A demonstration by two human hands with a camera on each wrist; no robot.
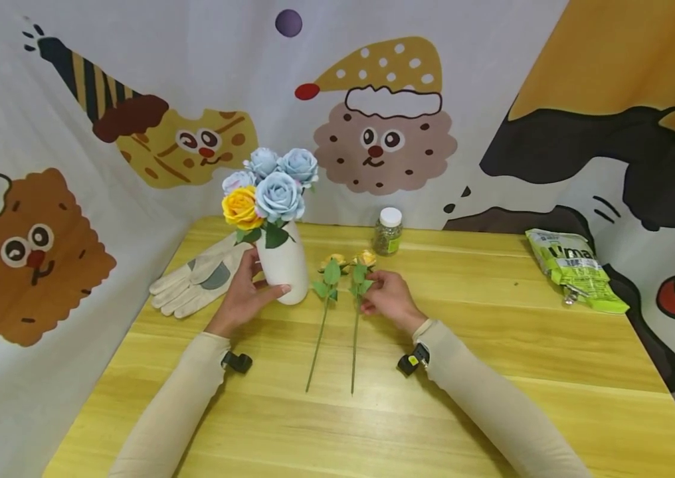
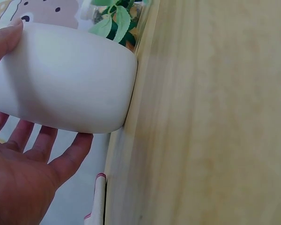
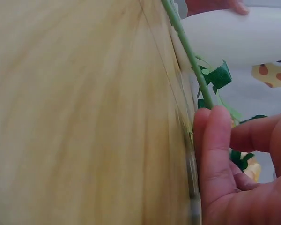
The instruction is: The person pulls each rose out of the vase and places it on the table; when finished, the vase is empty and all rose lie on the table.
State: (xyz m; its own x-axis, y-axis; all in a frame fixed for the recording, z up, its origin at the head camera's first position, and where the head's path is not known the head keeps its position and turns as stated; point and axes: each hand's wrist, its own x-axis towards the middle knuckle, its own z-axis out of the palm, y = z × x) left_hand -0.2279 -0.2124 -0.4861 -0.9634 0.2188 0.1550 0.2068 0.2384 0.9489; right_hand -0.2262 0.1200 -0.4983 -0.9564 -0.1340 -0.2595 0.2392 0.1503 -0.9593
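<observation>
My left hand [image 1: 242, 297] holds a white vase [image 1: 286, 269] round its lower side, thumb on the front and fingers behind. The vase stands slightly tilted, its base right at the tabletop. Several light blue roses [image 1: 280, 196] and one yellow rose [image 1: 242, 208] rise from it. To the right, two long-stemmed yellow roses lie side by side, blooms away from me. With its fingertips my right hand [image 1: 394, 300] pinches the stem [image 3: 193, 61] of the right-hand rose [image 1: 365, 259] just below its leaves. The other rose [image 1: 331, 271] lies between that one and the vase.
A pair of white work gloves [image 1: 200, 279] lies left of the vase. Behind the roses stands a glass jar [image 1: 388, 234] with a white lid. A green snack bag [image 1: 577, 265] lies at the far right, a small shiny object [image 1: 571, 295] on it. Cartoon-printed cloth hangs behind the table.
</observation>
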